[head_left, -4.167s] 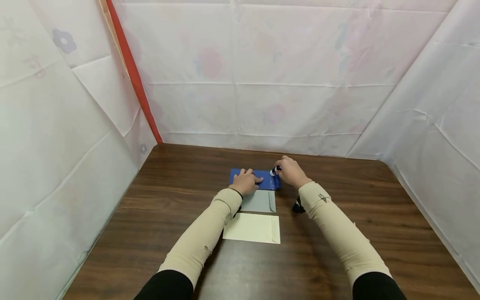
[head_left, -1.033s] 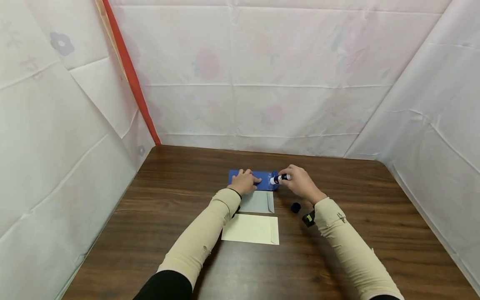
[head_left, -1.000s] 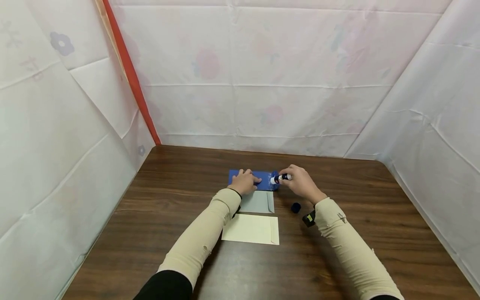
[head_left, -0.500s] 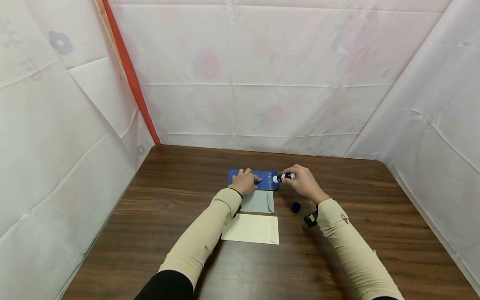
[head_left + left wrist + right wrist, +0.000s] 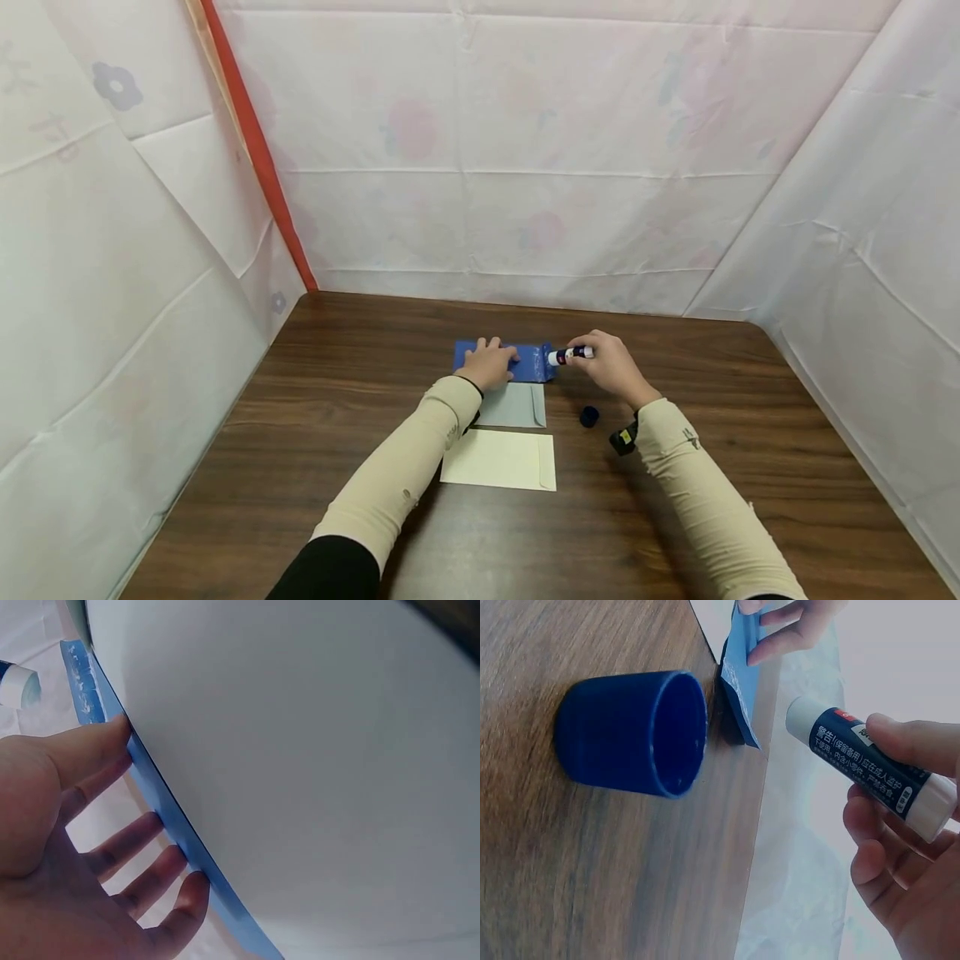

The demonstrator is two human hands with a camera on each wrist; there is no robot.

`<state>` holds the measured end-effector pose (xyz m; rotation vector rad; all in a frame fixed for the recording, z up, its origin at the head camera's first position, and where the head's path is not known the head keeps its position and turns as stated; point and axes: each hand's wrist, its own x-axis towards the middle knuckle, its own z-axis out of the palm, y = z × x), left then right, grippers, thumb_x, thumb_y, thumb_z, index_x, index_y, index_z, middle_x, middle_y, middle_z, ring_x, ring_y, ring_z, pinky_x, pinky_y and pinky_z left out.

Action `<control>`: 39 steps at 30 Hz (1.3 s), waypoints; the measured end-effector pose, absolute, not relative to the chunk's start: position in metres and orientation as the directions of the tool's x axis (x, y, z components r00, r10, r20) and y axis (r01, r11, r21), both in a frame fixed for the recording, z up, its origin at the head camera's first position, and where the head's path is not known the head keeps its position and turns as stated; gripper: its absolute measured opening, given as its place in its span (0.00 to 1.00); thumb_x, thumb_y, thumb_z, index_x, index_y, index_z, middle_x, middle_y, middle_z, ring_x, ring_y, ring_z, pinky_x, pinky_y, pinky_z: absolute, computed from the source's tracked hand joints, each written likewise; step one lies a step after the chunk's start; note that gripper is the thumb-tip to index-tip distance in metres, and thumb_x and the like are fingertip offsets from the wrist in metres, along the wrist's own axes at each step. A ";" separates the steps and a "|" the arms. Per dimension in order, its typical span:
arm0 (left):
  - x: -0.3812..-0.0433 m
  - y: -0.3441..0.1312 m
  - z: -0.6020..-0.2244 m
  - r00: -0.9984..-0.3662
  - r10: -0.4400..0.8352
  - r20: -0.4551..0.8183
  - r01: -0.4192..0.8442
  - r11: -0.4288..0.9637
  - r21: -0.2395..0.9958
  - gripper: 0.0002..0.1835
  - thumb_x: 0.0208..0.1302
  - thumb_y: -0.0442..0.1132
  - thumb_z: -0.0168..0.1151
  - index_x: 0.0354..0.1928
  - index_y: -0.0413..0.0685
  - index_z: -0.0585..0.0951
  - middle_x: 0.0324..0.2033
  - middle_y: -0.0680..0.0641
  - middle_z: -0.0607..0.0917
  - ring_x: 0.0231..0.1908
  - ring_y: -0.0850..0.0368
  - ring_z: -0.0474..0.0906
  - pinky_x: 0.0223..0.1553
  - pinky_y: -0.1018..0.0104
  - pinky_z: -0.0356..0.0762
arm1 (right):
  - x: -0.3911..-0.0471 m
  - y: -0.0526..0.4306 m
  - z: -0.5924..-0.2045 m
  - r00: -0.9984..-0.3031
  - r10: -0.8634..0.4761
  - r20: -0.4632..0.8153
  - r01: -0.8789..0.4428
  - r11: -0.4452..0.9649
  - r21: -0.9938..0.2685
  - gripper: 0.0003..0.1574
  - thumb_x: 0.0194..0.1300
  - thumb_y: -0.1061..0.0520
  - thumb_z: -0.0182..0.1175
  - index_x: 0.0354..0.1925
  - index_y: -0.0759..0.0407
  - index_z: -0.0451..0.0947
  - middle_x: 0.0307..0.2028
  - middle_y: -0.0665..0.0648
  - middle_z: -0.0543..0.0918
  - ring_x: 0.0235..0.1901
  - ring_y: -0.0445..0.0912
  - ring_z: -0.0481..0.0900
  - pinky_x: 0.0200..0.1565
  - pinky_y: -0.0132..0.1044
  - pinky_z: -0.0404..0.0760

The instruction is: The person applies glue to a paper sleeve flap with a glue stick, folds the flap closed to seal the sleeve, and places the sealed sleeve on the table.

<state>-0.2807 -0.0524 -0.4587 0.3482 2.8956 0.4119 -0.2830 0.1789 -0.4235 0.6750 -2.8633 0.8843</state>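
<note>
A blue envelope lies farthest back in the head view, white glue smears on its flap at the right end. My left hand rests on it, fingers spread; in the left wrist view the fingertips touch its surface. Between thumb and fingers, my right hand grips a glue stick, its white end pointing left at the flap. The right wrist view shows that end raised off the paper. On the table below the right hand sits the dark blue cap, lying on its side with its hollow facing the envelope.
Nearer me than the blue envelope lie a grey envelope, partly under the left wrist, and a cream envelope, both with flaps to the right. The brown wooden table is walled by white patterned sheeting behind and at both sides.
My right hand has drawn the glue stick slightly right, toward the flap's outer edge. Seconds earlier, the stick stood over the flap and my wrist covered the cap. My left hand stays put.
</note>
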 end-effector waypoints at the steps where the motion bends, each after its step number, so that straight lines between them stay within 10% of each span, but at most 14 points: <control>1: -0.281 -0.052 -0.459 -0.954 0.258 -0.155 0.203 0.933 0.298 0.19 0.70 0.45 0.58 0.61 0.60 0.77 0.64 0.44 0.70 0.66 0.41 0.60 0.61 0.42 0.67 | -0.283 0.180 -0.423 -0.901 -0.389 0.193 -0.430 0.737 -0.522 0.13 0.62 0.57 0.67 0.45 0.60 0.85 0.39 0.60 0.82 0.30 0.47 0.72 0.32 0.38 0.69; 39: -0.299 -0.034 -0.456 -0.906 0.413 -0.086 0.331 0.821 0.465 0.22 0.67 0.35 0.61 0.63 0.44 0.75 0.59 0.44 0.80 0.60 0.49 0.75 0.60 0.58 0.74 | -0.283 0.188 -0.424 -0.925 -0.329 0.191 -0.380 0.769 -0.514 0.15 0.63 0.56 0.67 0.47 0.61 0.84 0.41 0.61 0.83 0.32 0.48 0.72 0.33 0.39 0.67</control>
